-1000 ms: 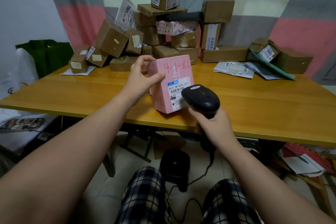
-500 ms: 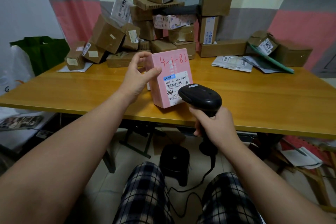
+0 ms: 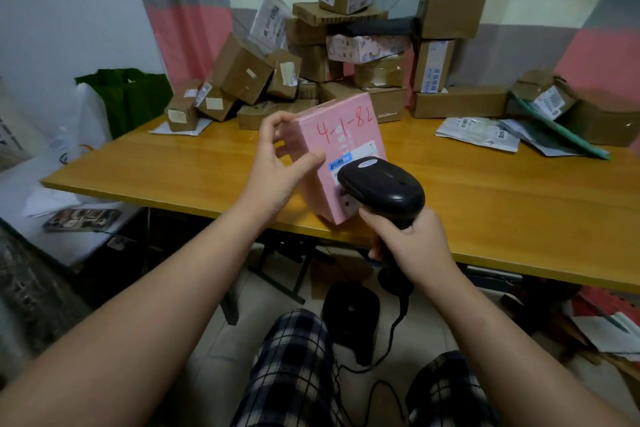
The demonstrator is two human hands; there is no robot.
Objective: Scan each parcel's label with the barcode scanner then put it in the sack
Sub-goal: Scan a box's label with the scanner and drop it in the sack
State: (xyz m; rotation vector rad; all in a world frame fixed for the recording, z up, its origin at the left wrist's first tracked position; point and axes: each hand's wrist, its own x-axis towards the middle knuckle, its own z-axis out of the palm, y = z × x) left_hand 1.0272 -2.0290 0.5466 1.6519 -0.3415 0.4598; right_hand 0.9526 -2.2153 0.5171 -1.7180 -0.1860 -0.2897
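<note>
My left hand [image 3: 277, 163] grips a pink parcel [image 3: 341, 135] by its left edge, thumb on the front, holding it upright over the near edge of the wooden table [image 3: 502, 198]. Red handwriting runs across its upper face. My right hand [image 3: 410, 246] is wrapped round the handle of a black barcode scanner [image 3: 382, 184]. The scanner's head points at the parcel's white label and hides most of it. A white sack [image 3: 79, 135] with a green bag [image 3: 128, 94] behind it stands left of the table.
A pile of brown cardboard parcels [image 3: 346, 55] fills the table's back, with flat mailers [image 3: 478, 132] and more boxes [image 3: 554, 100] at the right. A black scanner stand [image 3: 351, 315] and cable lie on the floor between my knees. Papers [image 3: 606, 333] lie on the floor right.
The scanner has moved up and closer to the pink parcel, now covering most of its label. My left hand has tilted the parcel slightly.
</note>
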